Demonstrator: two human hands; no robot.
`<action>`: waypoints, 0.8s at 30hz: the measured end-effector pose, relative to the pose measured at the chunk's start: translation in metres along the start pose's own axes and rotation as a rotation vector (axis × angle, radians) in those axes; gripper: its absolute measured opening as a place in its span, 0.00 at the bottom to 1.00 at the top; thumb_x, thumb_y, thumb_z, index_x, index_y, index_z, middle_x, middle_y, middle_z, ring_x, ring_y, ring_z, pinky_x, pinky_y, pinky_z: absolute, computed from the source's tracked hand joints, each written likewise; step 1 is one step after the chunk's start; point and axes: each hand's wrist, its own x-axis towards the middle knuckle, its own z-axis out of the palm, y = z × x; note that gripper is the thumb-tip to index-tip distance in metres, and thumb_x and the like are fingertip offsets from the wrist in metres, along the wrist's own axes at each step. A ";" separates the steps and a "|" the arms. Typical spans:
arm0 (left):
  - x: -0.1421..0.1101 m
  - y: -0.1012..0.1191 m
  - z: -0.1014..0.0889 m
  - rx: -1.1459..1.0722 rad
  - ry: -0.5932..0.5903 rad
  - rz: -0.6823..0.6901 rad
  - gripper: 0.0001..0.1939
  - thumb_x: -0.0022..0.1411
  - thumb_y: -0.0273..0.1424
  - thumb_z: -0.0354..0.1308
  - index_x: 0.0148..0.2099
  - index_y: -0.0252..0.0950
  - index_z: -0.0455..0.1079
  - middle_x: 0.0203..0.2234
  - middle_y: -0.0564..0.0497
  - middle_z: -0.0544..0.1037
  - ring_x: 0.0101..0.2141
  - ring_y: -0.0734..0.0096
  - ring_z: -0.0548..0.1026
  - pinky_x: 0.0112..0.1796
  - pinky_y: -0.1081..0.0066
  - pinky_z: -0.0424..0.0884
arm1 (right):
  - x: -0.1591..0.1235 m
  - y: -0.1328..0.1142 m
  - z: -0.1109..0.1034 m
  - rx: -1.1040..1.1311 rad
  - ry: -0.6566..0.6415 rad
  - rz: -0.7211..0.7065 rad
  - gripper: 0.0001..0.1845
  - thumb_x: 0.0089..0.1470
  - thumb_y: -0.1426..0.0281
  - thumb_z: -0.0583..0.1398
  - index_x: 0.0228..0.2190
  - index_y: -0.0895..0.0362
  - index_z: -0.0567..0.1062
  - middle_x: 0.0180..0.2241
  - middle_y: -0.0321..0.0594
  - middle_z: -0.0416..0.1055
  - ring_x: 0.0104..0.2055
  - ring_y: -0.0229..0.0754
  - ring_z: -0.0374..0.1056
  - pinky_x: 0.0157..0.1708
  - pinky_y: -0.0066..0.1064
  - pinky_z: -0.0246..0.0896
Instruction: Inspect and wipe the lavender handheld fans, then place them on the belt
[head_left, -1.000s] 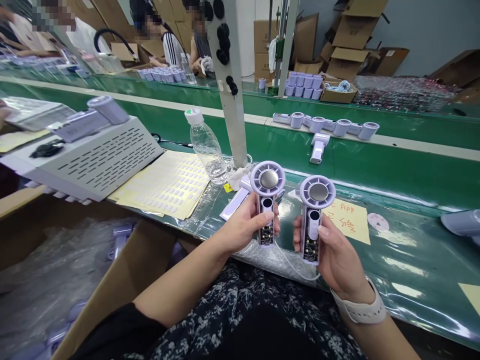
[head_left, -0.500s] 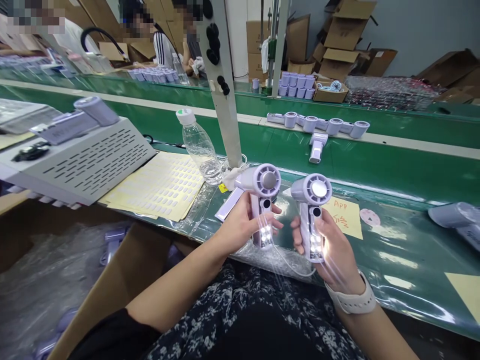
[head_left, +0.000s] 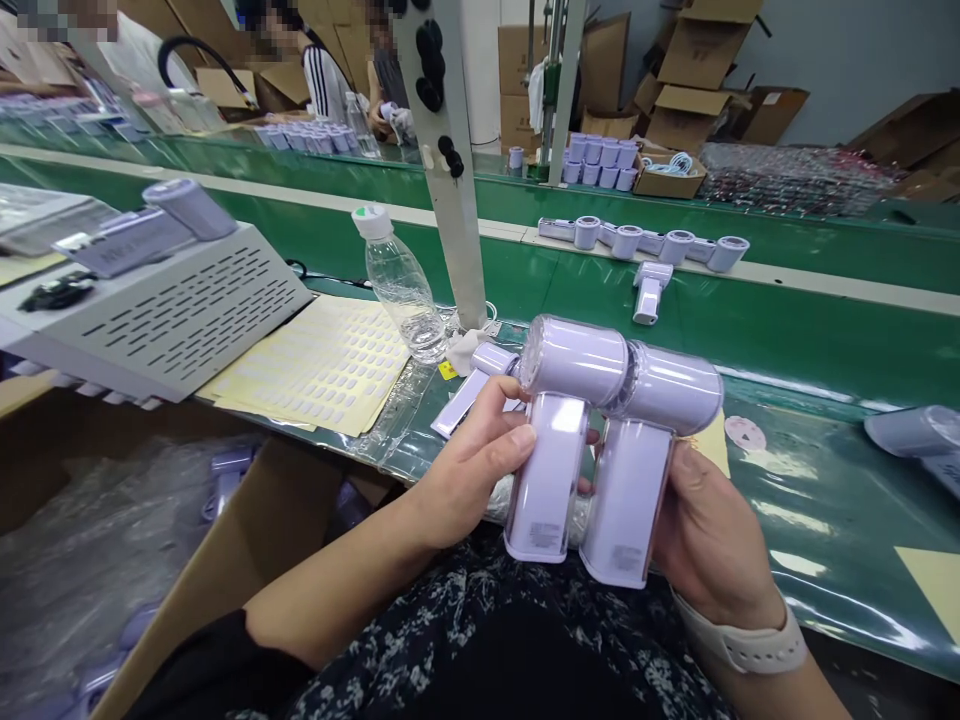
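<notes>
White glare streaks the green tabletop (head_left: 832,475) at right, while frame edges stretch

We cannot read the small print low on the left lilac fan (head_left: 551,470) and the right lilac fan (head_left: 634,490), mid-frame; their handles' far sides are hidden from us. The right one covers most of the fingers of the right hand (head_left: 716,530) and much of a yellow note (head_left: 714,443). At the right edge, another fan (head_left: 916,432) is cut off. Upper left, we see a person's head (head_left: 66,18) blurred.

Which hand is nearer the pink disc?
Right. The right hand is just left of the pink disc and nearer the camera; the left hand is also nearer the camera but much farther left.
</notes>
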 end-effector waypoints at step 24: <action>0.016 -0.013 -0.015 0.007 0.097 -0.077 0.27 0.58 0.34 0.70 0.57 0.37 0.66 0.44 0.43 0.83 0.42 0.57 0.82 0.39 0.64 0.76 | 0.008 0.005 -0.015 0.004 0.106 -0.068 0.15 0.59 0.59 0.63 0.46 0.49 0.76 0.38 0.42 0.79 0.40 0.50 0.75 0.41 0.43 0.74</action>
